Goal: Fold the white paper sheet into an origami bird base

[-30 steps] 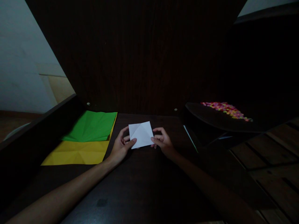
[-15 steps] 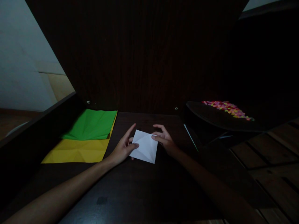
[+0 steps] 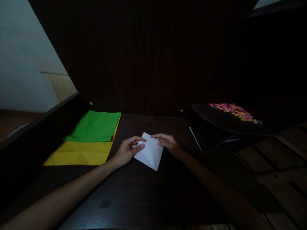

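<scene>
The small piece of white paper [image 3: 149,156] sits between the two hands over the middle of the bench [image 3: 129,198], one corner pointing back toward the person and slightly right. Its longer diagonal runs from the far corner to that near one, and creases converge there. Neither hand is clearly nearer, since both touch it. The left hand [image 3: 130,148] is partly closed at the left edge, thumb and forefinger on top, other fingers curled and partly hidden. The right hand [image 3: 169,144] has the upper right side between bent fingers and thumb. Whether the paper rests on the bench or is just above it cannot be told.

Left of it, a green sheet [image 3: 96,126] overlaps a yellow sheet [image 3: 79,155]. Well to the right, small coloured pieces [image 3: 236,111] lie heaped on a dark curved-edged holder [image 3: 211,121], too dim to identify.
</scene>
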Demonstrator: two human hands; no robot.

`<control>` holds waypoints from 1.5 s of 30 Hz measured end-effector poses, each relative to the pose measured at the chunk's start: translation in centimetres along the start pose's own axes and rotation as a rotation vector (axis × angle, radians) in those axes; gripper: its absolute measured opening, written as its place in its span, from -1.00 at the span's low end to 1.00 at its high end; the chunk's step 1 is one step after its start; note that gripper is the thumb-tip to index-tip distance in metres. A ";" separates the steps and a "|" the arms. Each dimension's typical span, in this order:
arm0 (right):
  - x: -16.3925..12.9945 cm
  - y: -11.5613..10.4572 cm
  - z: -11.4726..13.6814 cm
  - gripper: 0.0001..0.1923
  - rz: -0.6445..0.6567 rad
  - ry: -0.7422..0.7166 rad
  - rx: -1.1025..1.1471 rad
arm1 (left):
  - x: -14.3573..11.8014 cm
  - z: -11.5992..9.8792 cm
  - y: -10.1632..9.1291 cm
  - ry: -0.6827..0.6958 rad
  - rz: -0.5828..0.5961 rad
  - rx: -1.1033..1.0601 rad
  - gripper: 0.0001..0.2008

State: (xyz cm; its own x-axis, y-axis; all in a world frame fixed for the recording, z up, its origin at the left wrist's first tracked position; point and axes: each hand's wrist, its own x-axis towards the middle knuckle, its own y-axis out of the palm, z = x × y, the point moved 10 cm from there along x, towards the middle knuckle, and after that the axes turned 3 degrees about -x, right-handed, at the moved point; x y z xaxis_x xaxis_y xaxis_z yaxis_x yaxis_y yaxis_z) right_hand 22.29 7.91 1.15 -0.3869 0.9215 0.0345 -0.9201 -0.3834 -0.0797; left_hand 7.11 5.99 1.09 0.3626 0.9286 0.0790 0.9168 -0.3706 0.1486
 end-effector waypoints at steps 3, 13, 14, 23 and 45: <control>-0.2 0.3 0.2 -0.58 0.007 0.016 -0.009 | 0.0 0.7 0.1 -0.039 0.025 -0.030 -0.64; -0.4 -0.5 -0.2 -0.55 -0.052 0.036 -0.101 | 0.0 1.4 -0.6 -0.117 -0.025 -0.056 -0.46; -0.3 -0.6 -0.3 -0.56 -0.059 0.036 -0.105 | 0.0 1.4 -0.8 -0.121 -0.041 -0.045 -0.46; -0.1 -0.8 -0.4 -0.64 -0.098 0.021 -0.067 | 0.2 0.1 -2.6 -0.040 -0.182 0.127 -0.62; -0.3 -0.7 1.4 -0.73 -0.093 -0.117 -0.516 | 0.2 -3.1 -1.8 0.263 -0.059 0.571 -0.78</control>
State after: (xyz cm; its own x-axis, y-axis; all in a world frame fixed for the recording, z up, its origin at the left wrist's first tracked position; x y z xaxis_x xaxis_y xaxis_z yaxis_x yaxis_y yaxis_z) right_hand 22.98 7.86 2.60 -0.3366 0.9256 0.1733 -0.8129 -0.1927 -0.5497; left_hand 5.00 6.83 3.89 0.3218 0.8847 0.3373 0.9051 -0.1829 -0.3839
